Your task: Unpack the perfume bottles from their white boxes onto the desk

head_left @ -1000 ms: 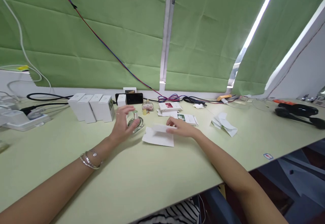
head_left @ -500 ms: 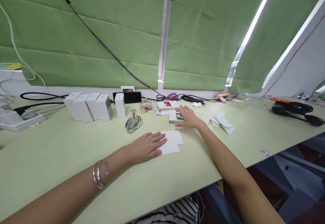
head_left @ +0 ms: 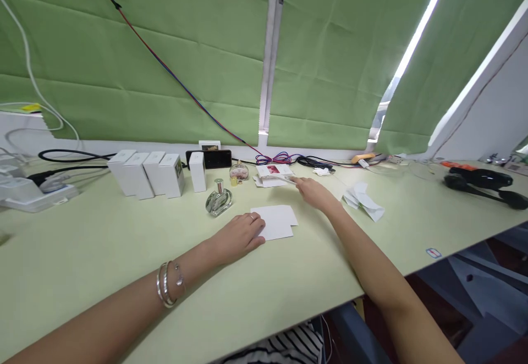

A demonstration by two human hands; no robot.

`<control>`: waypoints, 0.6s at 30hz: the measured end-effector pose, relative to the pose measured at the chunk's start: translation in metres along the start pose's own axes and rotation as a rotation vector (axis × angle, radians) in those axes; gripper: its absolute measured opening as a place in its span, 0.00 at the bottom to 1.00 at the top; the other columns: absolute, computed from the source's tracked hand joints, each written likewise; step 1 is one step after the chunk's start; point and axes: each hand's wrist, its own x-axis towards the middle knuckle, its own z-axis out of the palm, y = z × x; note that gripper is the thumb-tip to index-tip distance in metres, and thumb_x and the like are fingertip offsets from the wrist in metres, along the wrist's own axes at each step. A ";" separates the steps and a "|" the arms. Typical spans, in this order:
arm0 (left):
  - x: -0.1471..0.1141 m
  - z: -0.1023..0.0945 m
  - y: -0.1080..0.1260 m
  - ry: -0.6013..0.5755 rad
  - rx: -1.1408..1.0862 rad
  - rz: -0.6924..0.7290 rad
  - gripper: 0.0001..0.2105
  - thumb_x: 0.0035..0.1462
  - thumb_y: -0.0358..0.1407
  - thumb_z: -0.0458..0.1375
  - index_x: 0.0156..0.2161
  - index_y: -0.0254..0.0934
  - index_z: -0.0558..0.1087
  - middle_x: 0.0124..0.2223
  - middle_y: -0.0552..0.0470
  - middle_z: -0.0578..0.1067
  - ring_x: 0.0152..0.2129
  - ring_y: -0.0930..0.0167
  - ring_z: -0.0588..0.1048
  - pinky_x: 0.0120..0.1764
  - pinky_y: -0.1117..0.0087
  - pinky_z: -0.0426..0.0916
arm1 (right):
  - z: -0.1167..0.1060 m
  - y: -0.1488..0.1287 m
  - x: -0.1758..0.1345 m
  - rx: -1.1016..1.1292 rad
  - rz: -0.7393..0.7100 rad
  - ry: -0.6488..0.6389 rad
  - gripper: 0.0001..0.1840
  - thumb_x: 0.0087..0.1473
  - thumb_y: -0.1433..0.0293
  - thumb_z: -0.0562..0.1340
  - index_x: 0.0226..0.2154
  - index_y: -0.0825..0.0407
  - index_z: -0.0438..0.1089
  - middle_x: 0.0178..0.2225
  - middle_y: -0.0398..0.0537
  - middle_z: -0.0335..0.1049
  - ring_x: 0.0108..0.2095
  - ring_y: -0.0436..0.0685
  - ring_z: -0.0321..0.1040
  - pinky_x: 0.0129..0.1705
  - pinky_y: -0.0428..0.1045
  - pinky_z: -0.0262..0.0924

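A blank white flattened carton point(head_left: 277, 222) lies on the table in front of me. My left hand point(head_left: 241, 235) is at its left edge, fingers curled together over that edge with the thumb along the near corner. Further back, my right hand point(head_left: 313, 192) pinches a thin white flattened box point(head_left: 291, 180), seen almost edge-on and raised. Just behind it lies another flattened box point(head_left: 270, 171) with a pink-red picture. A glass perfume bottle point(head_left: 219, 199) with a silver cap leans to the left of the blank carton.
Several white boxes point(head_left: 150, 175) stand in a row at the left, with a single box point(head_left: 198, 172) beside them. A black phone point(head_left: 216, 159) and a round pinkish bottle point(head_left: 239, 171) are behind. Crumpled paper point(head_left: 363, 200) and a black headset-like object point(head_left: 480, 180) lie rightward.
The flattened box with the dark picture, under my right hand before, is now pinched and lifted off the table. My left hand's fingers have curled in from lying flat on the blank carton.
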 end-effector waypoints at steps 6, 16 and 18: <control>0.000 0.005 -0.004 0.149 0.043 0.012 0.15 0.62 0.35 0.44 0.36 0.37 0.73 0.35 0.47 0.77 0.32 0.67 0.74 0.35 0.67 0.64 | 0.009 -0.065 -0.030 -0.004 -0.193 -0.340 0.18 0.57 0.65 0.54 0.49 0.53 0.65 0.50 0.60 0.66 0.45 0.65 0.67 0.38 0.52 0.60; -0.004 -0.005 -0.034 0.908 0.174 0.092 0.07 0.57 0.32 0.51 0.32 0.38 0.70 0.31 0.51 0.75 0.34 0.66 0.71 0.40 0.63 0.59 | 0.017 -0.042 -0.012 -0.104 -0.028 -0.345 0.17 0.56 0.69 0.56 0.50 0.48 0.62 0.43 0.58 0.68 0.40 0.65 0.70 0.32 0.49 0.57; -0.002 -0.003 -0.043 1.097 0.112 -0.107 0.08 0.56 0.35 0.53 0.40 0.37 0.68 0.40 0.46 0.73 0.41 0.62 0.69 0.46 0.58 0.58 | 0.015 -0.023 -0.008 -0.120 0.051 -0.349 0.17 0.54 0.72 0.57 0.48 0.51 0.64 0.42 0.60 0.69 0.39 0.66 0.70 0.31 0.50 0.58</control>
